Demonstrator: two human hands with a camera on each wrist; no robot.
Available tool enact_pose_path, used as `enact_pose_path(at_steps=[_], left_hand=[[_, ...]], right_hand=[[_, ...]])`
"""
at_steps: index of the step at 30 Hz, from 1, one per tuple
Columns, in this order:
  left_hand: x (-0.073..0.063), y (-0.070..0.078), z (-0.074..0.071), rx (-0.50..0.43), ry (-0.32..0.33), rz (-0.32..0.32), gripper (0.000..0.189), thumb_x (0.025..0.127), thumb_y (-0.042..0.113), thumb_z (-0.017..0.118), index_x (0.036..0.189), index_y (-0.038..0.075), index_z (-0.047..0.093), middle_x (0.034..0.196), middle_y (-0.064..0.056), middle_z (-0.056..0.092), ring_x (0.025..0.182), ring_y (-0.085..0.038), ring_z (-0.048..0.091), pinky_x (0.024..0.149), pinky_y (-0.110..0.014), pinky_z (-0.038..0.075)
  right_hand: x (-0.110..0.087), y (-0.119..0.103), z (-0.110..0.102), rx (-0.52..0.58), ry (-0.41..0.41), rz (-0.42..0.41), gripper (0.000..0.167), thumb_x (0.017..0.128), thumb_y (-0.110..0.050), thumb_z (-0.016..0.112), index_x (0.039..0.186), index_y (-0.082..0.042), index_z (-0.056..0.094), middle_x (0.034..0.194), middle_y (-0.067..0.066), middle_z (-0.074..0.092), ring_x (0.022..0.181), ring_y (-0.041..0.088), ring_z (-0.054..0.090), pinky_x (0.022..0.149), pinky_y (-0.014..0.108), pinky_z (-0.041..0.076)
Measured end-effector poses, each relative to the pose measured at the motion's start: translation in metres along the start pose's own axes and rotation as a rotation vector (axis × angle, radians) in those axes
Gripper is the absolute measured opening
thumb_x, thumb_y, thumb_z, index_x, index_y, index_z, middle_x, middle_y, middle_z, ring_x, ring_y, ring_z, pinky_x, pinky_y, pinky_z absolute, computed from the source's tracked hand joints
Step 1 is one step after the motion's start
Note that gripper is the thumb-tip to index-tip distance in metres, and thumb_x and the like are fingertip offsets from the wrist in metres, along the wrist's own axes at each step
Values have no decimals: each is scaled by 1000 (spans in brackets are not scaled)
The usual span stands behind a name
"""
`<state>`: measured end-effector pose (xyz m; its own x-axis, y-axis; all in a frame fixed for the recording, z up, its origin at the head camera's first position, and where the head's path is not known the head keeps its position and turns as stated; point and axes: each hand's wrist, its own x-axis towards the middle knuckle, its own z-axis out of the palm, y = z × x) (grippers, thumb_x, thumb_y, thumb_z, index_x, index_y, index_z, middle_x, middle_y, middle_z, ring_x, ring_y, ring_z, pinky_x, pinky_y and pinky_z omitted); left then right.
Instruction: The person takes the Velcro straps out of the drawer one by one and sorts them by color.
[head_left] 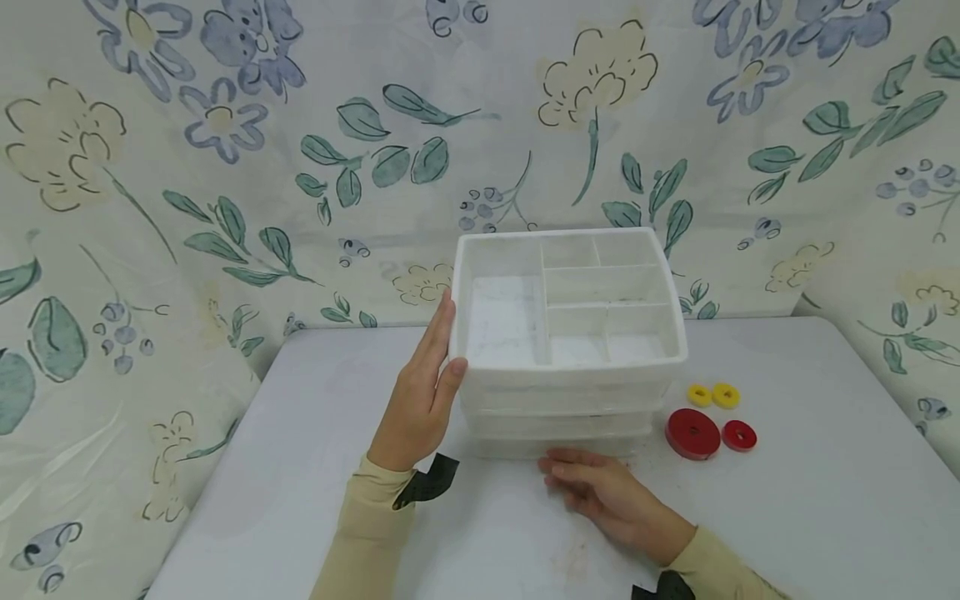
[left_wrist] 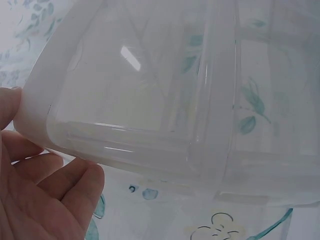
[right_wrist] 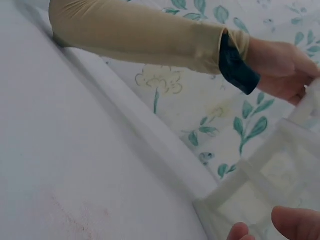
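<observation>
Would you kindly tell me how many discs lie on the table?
4, right of the white organizer: two yellow discs farther back, a large red disc in front, a small red disc beside it. More may be hidden.

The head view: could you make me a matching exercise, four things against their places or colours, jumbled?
Things:
1. Left hand
2. Right hand
3. Pair of small rings
4. Largest disc

Places or colours:
A. Near the lower front of the white organizer
B. Red
C. Holding the organizer's side
D. Yellow

Right pairs: 1-C, 2-A, 3-D, 4-B
</observation>
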<state>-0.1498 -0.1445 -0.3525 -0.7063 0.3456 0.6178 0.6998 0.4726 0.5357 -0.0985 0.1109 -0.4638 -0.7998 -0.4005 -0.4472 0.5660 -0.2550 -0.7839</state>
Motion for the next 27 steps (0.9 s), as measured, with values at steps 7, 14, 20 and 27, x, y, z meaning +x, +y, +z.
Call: enact_pose_path(at_steps=[7, 14, 20, 27], left_hand=[[0, -1, 0, 3, 1, 0, 60, 111, 32, 39, 161, 7, 17, 168, -11, 15, 153, -24, 18, 122, -36, 21], [0, -2, 0, 3, 0, 0, 61, 111, 32, 38, 161, 7, 16, 167, -13, 16, 153, -24, 18, 122, -36, 21], [0, -2, 0, -2, 1, 6, 60, 111, 32, 38, 161, 8, 16, 168, -7, 14, 153, -24, 18, 122, -36, 20], [0, -1, 0, -3, -2, 4, 61, 111, 34, 38, 161, 8, 16, 168, -3, 12, 153, -24, 17, 122, -36, 21]], right_hand=[[3, 0, 3, 178, -20, 11, 33, 101, -12, 60, 131, 0, 53, 117, 1, 67, 101, 12, 59, 80, 20, 47], [5, 0, 10, 293, 18, -10, 16, 100, -5, 57, 115, -5, 62, 109, 1, 67, 98, 11, 58, 79, 19, 46], [5, 2, 14, 298, 48, -36, 13, 99, -3, 55, 108, -7, 64, 103, -2, 68, 94, 9, 60, 76, 17, 45], [4, 5, 16, 253, 56, -53, 18, 99, -3, 55, 116, -4, 59, 106, -3, 67, 96, 9, 59, 76, 17, 45]])
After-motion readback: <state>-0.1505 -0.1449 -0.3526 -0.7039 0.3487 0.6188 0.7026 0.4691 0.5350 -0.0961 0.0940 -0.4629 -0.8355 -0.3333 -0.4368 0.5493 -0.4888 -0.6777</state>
